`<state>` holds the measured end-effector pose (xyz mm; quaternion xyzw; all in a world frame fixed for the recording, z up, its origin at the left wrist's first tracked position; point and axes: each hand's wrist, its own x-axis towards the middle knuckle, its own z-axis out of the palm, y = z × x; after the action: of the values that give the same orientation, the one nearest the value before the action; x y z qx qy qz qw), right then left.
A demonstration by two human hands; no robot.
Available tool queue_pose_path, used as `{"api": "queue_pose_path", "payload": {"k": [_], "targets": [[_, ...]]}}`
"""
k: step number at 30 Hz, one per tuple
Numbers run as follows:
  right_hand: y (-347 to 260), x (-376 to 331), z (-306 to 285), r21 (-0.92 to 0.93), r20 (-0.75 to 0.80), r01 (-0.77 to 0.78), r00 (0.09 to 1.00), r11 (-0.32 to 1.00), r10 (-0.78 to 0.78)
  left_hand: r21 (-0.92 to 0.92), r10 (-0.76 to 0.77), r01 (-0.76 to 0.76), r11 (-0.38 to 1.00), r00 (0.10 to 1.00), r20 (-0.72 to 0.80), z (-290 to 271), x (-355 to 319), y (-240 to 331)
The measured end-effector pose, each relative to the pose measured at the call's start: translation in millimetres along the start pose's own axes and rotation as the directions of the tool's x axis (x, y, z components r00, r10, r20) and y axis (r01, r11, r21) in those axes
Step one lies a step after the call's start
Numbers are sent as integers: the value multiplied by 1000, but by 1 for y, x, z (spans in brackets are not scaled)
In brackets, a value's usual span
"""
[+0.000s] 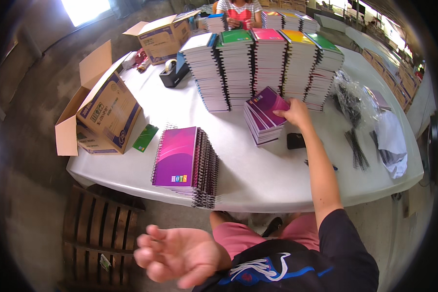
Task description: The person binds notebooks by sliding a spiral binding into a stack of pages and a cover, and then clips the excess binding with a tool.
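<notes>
My right hand [295, 113] reaches forward and rests on the right edge of a low stack of purple unbound notebooks [264, 117] in the middle of the white table [258, 170]. My left hand [177, 255] hangs open and blurred below the table's near edge, holding nothing. A stack of purple spiral-bound notebooks [185, 160] leans near the front edge, left of my right arm. Behind the low stack rise several tall piles of notebooks [263, 68] with green, pink, yellow and blue covers.
An open cardboard box [107, 114] overhangs the table's left edge; another box [163, 36] and a tape dispenser [174, 73] sit at the back left. A black phone [295, 140], black spiral coils [357, 148] and plastic bags [355, 100] lie on the right. A wooden crate [100, 233] stands on the floor. A person [238, 12] sits at the far side.
</notes>
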<state>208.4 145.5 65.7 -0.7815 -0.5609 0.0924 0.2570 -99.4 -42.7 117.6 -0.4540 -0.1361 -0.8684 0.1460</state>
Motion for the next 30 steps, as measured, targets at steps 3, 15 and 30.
{"api": "queue_pose_path", "payload": {"k": [3, 15, 30], "targets": [[-20, -17, -13, -88, -271, 165, 945, 982, -183, -83, -25, 41, 996, 982, 185, 31, -20, 14], [68, -162, -28, 313, 207, 507, 788, 803, -579, 492, -463, -100, 865, 217, 859, 53, -186, 6], [215, -95, -103, -572, -212, -17, 969, 820, -128, 568, -529, -145, 810, 235, 815, 68, -167, 1]]}}
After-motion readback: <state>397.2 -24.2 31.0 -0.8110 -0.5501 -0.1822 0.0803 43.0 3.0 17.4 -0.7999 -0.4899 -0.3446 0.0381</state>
